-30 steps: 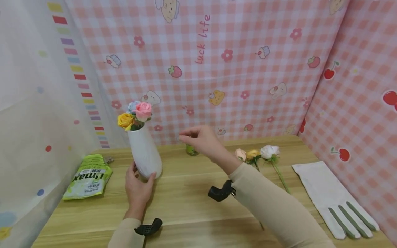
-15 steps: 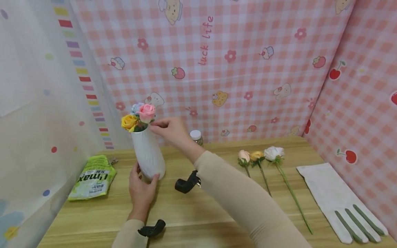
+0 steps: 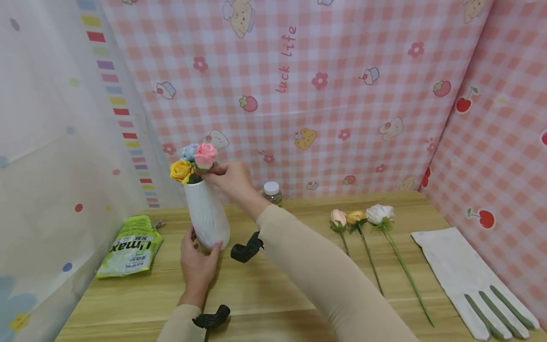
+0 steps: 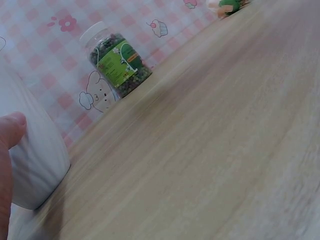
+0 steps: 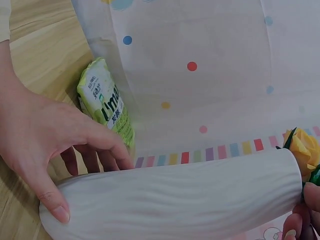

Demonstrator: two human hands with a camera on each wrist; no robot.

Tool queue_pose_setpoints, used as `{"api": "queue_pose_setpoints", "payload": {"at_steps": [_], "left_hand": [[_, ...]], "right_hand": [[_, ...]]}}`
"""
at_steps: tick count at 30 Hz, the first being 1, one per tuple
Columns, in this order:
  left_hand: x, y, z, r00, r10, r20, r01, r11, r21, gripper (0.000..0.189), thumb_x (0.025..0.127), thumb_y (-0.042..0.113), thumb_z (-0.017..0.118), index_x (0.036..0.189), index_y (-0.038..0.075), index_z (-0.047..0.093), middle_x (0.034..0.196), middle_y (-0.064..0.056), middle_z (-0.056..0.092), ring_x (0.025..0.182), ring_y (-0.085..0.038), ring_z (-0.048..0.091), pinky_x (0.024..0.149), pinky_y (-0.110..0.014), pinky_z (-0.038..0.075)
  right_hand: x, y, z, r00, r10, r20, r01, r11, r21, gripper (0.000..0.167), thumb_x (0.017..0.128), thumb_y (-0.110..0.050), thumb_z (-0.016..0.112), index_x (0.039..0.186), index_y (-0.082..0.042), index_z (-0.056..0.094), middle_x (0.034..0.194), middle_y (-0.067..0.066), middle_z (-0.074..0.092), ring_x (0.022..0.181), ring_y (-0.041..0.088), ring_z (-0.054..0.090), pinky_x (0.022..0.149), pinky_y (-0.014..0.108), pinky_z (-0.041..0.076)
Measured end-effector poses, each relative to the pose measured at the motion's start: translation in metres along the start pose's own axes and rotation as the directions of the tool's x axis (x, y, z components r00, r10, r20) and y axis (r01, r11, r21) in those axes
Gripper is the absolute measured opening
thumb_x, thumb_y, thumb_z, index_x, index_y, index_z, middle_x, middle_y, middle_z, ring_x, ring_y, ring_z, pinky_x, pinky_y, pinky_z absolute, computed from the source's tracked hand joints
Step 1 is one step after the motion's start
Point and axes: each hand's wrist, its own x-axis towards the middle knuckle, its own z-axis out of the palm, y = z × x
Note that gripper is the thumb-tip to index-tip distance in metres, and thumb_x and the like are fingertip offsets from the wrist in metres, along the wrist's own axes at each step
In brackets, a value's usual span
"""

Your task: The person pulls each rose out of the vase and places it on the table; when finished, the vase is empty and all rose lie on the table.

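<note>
Head view shows a white vase [image 3: 207, 216] standing on the wood-grain counter [image 3: 252, 304], with a yellow rose [image 3: 181, 170], a blue flower [image 3: 190, 151] and a pink rose [image 3: 206, 154] rising from its mouth. The person's left hand [image 3: 196, 266] is curved round the vase near its base, its grip clamped there, thumb on one side and fingers on the other. At the vase's mouth, the right hand [image 3: 232, 178] has its grip pinched together on the pink rose, just under the bloom; the fingertips are partly hidden. Left of the vase lies a green and white bag [image 3: 130, 247]. Behind it and a little to its right stands a jar [image 4: 120, 62] with a white lid and green label. Well to the vase's right lie a peach rose [image 3: 338, 217], a golden rose [image 3: 355, 218] and a white rose [image 3: 379, 214]; farther right of it lies a white glove [image 3: 453, 266] with green strips.
</note>
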Motion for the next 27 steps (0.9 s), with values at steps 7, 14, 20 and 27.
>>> {"api": "queue_pose_setpoints", "payload": {"at_steps": [7,14,20,27], "left_hand": [[-0.0006,-0.0003,-0.0017,1.0,-0.008,-0.003,0.008,1.0,0.007,0.085,0.071,0.017,0.086,0.141,0.0,0.04,0.126,-0.022,0.052,0.113,-0.035,0.052,0.086,-0.048,0.049],[-0.0003,0.0016,-0.0006,1.0,0.011,0.011,-0.011,1.0,0.006,0.084,0.072,0.019,0.085,0.141,0.0,0.04,0.128,-0.021,0.052,0.115,-0.034,0.052,0.086,-0.047,0.049],[-0.0001,0.0008,0.0001,1.0,0.004,0.011,-0.004,1.0,0.008,0.084,0.072,0.019,0.085,0.142,0.001,0.04,0.128,-0.02,0.052,0.115,-0.034,0.052,0.086,-0.047,0.049],[0.0005,-0.0014,0.0012,1.0,0.006,0.004,-0.006,1.0,0.005,0.084,0.071,0.017,0.085,0.141,0.001,0.04,0.127,-0.021,0.052,0.114,-0.034,0.052,0.086,-0.047,0.049]], "right_hand": [[0.0029,0.0027,0.0055,0.999,-0.026,0.02,0.025,0.999,0.041,0.015,0.082,-0.027,0.077,0.093,-0.017,0.079,0.086,-0.008,0.074,0.085,0.0,0.064,0.072,0.02,0.053],[0.003,0.0059,0.005,1.0,0.0,0.012,-0.001,0.996,0.086,0.012,0.083,-0.026,0.076,0.092,-0.019,0.079,0.088,-0.009,0.073,0.086,0.001,0.064,0.073,0.021,0.054],[0.0024,0.0065,0.0052,1.0,0.006,0.006,-0.006,0.995,0.096,0.013,0.083,-0.026,0.077,0.094,-0.019,0.078,0.089,-0.01,0.073,0.086,0.001,0.064,0.074,0.021,0.054],[0.0019,0.0051,0.0041,1.0,0.028,0.008,-0.029,0.99,0.138,0.013,0.082,-0.026,0.077,0.094,-0.021,0.078,0.091,-0.011,0.072,0.087,0.002,0.064,0.073,0.022,0.054]]}}
